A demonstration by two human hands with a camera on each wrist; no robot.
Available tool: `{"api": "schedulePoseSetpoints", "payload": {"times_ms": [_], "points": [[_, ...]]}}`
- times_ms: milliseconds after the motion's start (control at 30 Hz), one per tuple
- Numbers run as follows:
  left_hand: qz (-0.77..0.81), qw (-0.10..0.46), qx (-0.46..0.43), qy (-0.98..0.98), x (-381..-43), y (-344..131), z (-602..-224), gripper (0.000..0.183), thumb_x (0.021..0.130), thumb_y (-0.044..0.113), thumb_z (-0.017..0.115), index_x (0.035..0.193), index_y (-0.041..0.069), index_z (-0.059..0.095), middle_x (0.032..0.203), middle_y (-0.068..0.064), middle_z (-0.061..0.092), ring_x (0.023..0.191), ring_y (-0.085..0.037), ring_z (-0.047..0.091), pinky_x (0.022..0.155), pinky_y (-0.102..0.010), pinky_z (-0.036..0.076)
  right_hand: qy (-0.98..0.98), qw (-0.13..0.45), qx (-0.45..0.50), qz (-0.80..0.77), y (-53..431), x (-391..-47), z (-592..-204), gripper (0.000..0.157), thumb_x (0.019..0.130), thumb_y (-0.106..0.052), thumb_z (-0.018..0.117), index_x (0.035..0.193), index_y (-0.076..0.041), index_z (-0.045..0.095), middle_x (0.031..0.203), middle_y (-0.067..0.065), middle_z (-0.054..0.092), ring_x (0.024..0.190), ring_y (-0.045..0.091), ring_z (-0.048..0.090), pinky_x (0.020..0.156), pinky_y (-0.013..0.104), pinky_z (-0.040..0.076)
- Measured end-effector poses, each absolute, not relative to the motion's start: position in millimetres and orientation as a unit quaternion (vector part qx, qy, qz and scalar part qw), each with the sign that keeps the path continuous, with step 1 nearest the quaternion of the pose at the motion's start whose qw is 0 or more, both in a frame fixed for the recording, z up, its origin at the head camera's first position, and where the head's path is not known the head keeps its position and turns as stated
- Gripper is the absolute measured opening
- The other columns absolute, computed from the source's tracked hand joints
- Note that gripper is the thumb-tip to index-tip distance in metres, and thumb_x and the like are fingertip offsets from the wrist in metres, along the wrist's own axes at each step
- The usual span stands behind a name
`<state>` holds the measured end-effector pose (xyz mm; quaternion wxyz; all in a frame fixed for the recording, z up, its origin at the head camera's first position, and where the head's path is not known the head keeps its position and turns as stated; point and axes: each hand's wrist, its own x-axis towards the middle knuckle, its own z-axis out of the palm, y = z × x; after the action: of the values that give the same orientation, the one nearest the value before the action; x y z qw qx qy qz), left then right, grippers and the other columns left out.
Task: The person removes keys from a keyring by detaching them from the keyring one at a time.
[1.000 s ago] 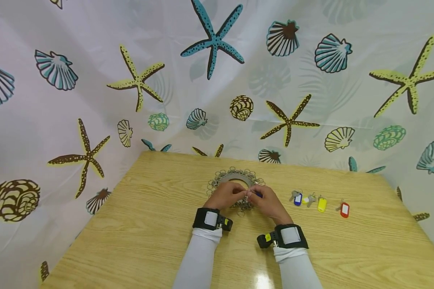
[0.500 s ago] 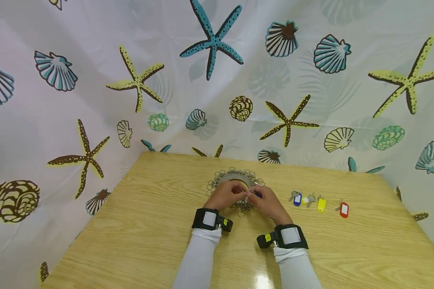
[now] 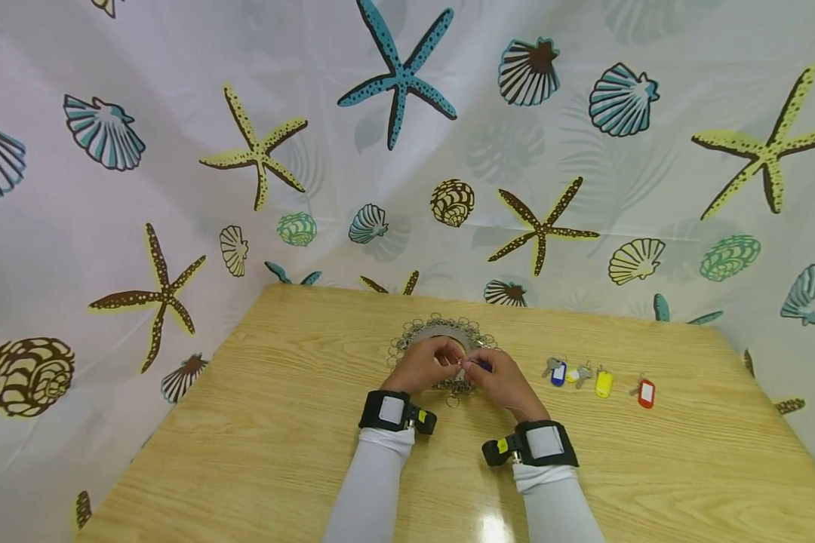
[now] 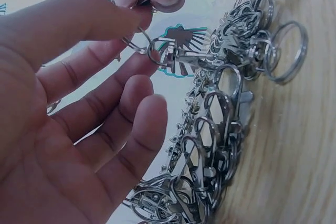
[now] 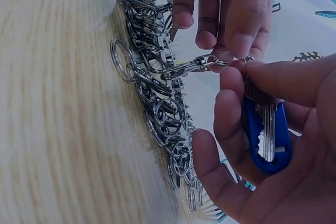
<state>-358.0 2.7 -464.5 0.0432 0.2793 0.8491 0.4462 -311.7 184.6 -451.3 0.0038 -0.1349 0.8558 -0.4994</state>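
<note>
Both hands meet over a flat metal ring (image 3: 441, 332) hung all round with swivel clasps (image 4: 207, 129) and split rings. My left hand (image 3: 424, 366) pinches a small split ring (image 4: 137, 41) between thumb and forefinger; its other fingers are spread loosely. That ring is linked to a clasp (image 5: 186, 68) reaching out from the bunch. My right hand (image 3: 502, 383) pinches a key (image 5: 268, 132) near its head, with a blue key tag (image 5: 284, 139) behind it. Right thumb and fingertips are right at the split ring, partly hiding where key and ring meet.
To the right on the wooden table (image 3: 278, 377) lie several keys with tags: a blue tag (image 3: 558, 375), a yellow tag (image 3: 604, 385) and a red tag (image 3: 647, 394). A shell-patterned curtain (image 3: 407, 181) stands behind the table.
Both hands stay nearly in place at the split ring, with only slight shifts of the fingers. The keys on the table have not moved.
</note>
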Motion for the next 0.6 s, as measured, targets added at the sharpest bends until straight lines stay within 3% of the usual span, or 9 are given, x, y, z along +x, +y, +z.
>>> {"api": "schedulePoseSetpoints", "payload": {"times_ms": [133, 200, 400, 600], "points": [[0.441, 0.042, 0.282, 0.851, -357.0, 2.6, -463.8, 0.011, 0.090, 0.017, 0.069, 0.100, 0.017, 0.066, 0.093, 0.003, 0.062, 0.082, -0.013, 0.056, 0.068, -0.027, 0.047, 0.863, 0.003, -0.131, -0.487, 184.2, -312.0, -451.0, 0.017, 0.099, -0.013, 0.055, 0.096, -0.001, 0.068, 0.084, 0.014, 0.064, 0.071, 0.018, 0.054, 0.065, 0.031, 0.043], [0.437, 0.043, 0.282, 0.853, -356.6, 2.7, -463.7, 0.012, 0.091, 0.022, 0.068, 0.103, 0.018, 0.067, 0.095, 0.003, 0.063, 0.084, -0.013, 0.057, 0.069, -0.027, 0.047, 0.869, -0.005, -0.128, -0.478, 186.8, -316.9, -460.4, 0.016, 0.099, -0.016, 0.056, 0.097, -0.006, 0.068, 0.084, 0.008, 0.064, 0.072, 0.017, 0.054, 0.066, 0.032, 0.044], [0.425, 0.043, 0.271, 0.863, -357.2, 3.8, -465.2, 0.022, 0.096, 0.037, 0.061, 0.107, 0.021, 0.069, 0.100, 0.007, 0.065, 0.090, -0.008, 0.060, 0.076, -0.028, 0.049, 0.870, -0.008, -0.130, -0.476, 188.1, -314.7, -458.1, 0.015, 0.099, -0.015, 0.055, 0.102, -0.008, 0.068, 0.089, 0.007, 0.065, 0.077, 0.017, 0.058, 0.069, 0.033, 0.046], [0.396, 0.052, 0.269, 0.877, -356.3, 3.3, -463.8, 0.030, 0.097, 0.037, 0.057, 0.090, 0.012, 0.073, 0.074, 0.006, 0.059, 0.063, -0.008, 0.049, 0.059, -0.025, 0.040, 0.868, -0.015, -0.142, -0.475, 188.9, -314.5, -457.3, 0.015, 0.099, -0.013, 0.055, 0.101, -0.008, 0.069, 0.088, 0.009, 0.065, 0.075, 0.018, 0.057, 0.067, 0.034, 0.045]]}}
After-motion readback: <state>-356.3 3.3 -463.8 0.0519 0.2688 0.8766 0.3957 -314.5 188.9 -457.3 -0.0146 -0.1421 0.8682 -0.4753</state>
